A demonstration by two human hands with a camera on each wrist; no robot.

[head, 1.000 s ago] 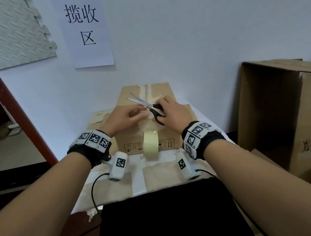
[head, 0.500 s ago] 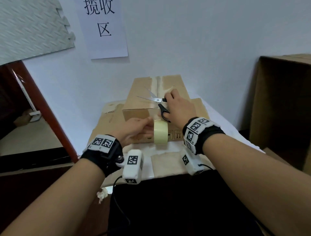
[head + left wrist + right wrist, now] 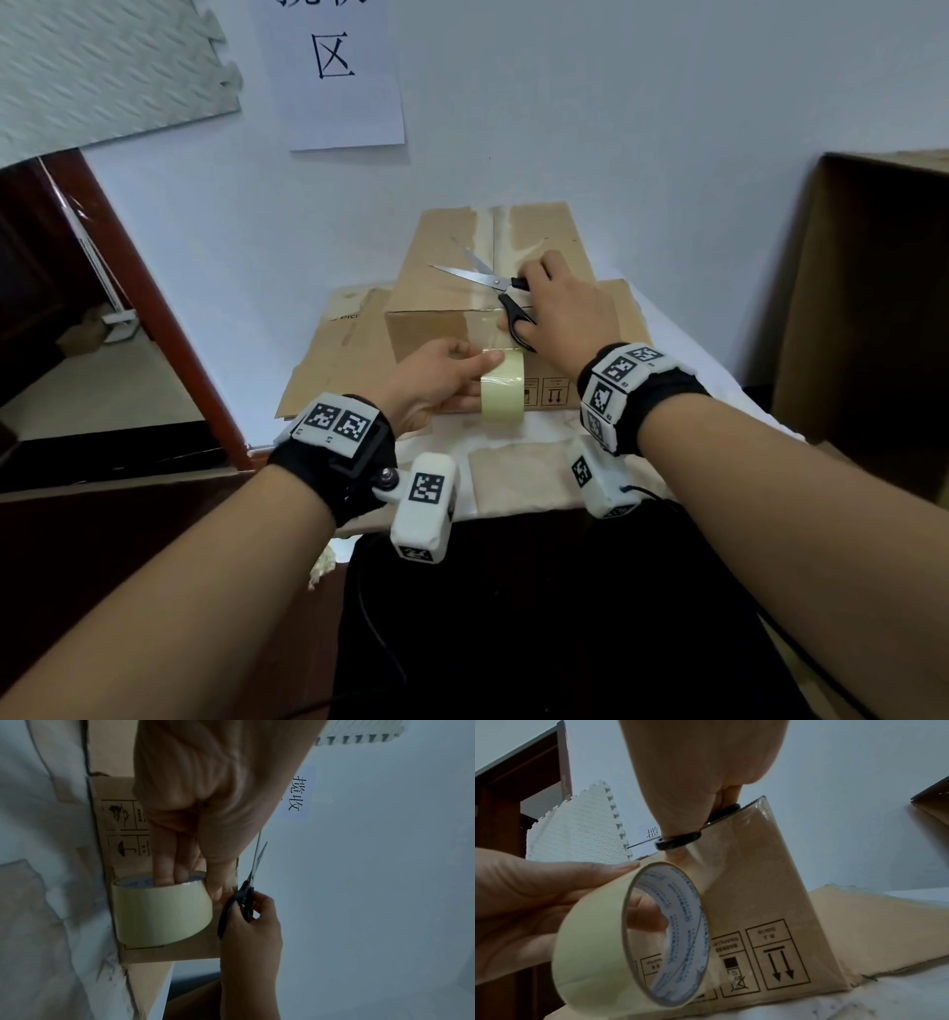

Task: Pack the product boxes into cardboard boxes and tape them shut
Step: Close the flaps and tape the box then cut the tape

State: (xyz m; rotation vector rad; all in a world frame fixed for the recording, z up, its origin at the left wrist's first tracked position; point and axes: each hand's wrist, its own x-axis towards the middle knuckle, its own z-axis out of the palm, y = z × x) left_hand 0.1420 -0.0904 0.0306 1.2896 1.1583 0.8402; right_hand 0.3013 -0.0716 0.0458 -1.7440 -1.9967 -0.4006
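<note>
A closed cardboard box [image 3: 436, 329] stands on the white table [image 3: 683, 360], with tape along its top seam. My left hand [image 3: 441, 375] grips a pale yellow tape roll [image 3: 503, 388] against the box's front face, fingers through the core [image 3: 177, 878] and thumb on the outside. A clear strip runs from the roll up over the front edge. My right hand [image 3: 560, 313] holds black-handled scissors [image 3: 493, 288] on the box top, blades apart and pointing left. The roll [image 3: 628, 935] and the scissor handle [image 3: 680, 841] show in the right wrist view.
Flattened cardboard [image 3: 334, 354] lies under and beside the box. A tall open carton [image 3: 873, 288] stands at the right. Brown paper patches [image 3: 518, 478] cover the table's near edge. A paper sign [image 3: 334, 72] and a foam mat [image 3: 102, 67] hang on the wall; a doorway [image 3: 77, 334] opens at the left.
My left hand came off the box top and took the tape roll at the front face. The right hand and scissors stayed on the box top. The head view shifted left and down.
</note>
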